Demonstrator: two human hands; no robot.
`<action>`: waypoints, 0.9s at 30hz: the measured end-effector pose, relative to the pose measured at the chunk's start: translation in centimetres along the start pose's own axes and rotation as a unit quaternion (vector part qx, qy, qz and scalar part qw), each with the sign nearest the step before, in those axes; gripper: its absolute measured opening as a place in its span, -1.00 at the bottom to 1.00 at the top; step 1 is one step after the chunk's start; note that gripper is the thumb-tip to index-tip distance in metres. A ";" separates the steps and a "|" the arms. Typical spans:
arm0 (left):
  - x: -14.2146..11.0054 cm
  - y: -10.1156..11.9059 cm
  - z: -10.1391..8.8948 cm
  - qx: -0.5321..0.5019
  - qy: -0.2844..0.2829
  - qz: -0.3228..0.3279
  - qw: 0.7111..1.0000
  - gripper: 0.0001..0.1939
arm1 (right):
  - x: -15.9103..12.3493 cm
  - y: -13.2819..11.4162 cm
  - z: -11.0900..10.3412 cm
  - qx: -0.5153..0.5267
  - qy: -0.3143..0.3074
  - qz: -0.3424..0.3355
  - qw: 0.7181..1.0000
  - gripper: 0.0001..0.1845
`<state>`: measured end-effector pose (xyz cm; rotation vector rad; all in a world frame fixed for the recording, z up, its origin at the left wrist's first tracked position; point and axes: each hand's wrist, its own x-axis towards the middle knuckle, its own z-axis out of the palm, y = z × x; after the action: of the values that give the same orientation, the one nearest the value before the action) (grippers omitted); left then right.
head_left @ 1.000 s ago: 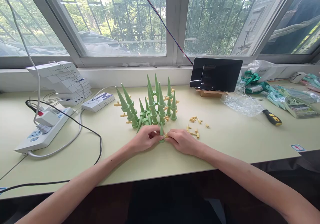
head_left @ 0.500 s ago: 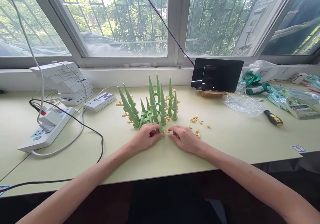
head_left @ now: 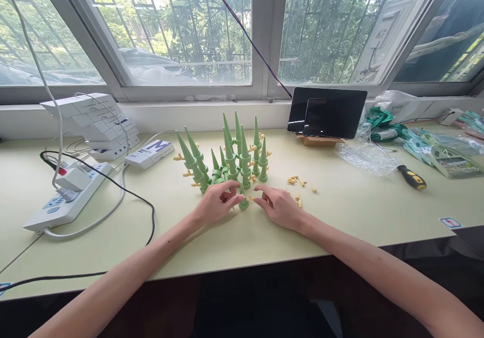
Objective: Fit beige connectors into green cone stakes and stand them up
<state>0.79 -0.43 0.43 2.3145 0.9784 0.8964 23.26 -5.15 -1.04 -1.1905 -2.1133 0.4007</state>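
Observation:
A small green plastic watering spike (head_left: pixel 244 204) stands upright on the table between my hands, with a yellow valve (head_left: pixel 250 198) sticking out of its right side. My left hand (head_left: pixel 217 202) is at the spike's left, thumb and index finger apart, the thumb tip against or just in front of the spike. My right hand (head_left: pixel 280 207) is on the other side, fingers parted and holding nothing, close to the valve. Behind them stands a cluster of green spikes (head_left: pixel 244 151), several with yellow valves. A few lie low behind my left hand, partly hidden.
Loose yellow valves (head_left: pixel 297 181) lie beyond my right hand. At the left are a power strip (head_left: pixel 81 192), cables and stacked white boxes (head_left: pixel 109 126). A tablet (head_left: pixel 340 111), a screwdriver (head_left: pixel 412 177) and plastic bags (head_left: pixel 366 159) are at the right.
My left hand has loosened around the small spike and drawn slightly left. The spike's valve has turned toward me, and my right hand is still beside it.

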 end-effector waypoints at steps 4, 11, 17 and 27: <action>0.1 0.1 -0.3 -0.022 0.046 -0.005 0.999 -0.64 | 0.0 0.0 -0.1 0.014 0.019 0.004 1.000 -0.81; 0.3 -0.6 -0.5 0.050 0.096 -0.020 0.994 -0.59 | 0.2 0.9 -0.3 -0.009 0.044 -0.022 0.999 -0.82; 0.4 -0.9 -0.7 0.064 0.111 -0.008 0.992 -0.63 | 1.0 2.9 -4.1 -0.070 0.059 0.009 0.996 -0.87; 0.3 -0.3 -0.9 -0.021 0.135 -0.042 0.990 -0.79 | -0.2 7.1 -8.0 -0.105 0.058 0.087 0.989 -0.85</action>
<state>0.16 0.11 0.90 2.1373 1.1452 1.2039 33.32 -1.98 0.71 -1.4884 -1.9951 0.1814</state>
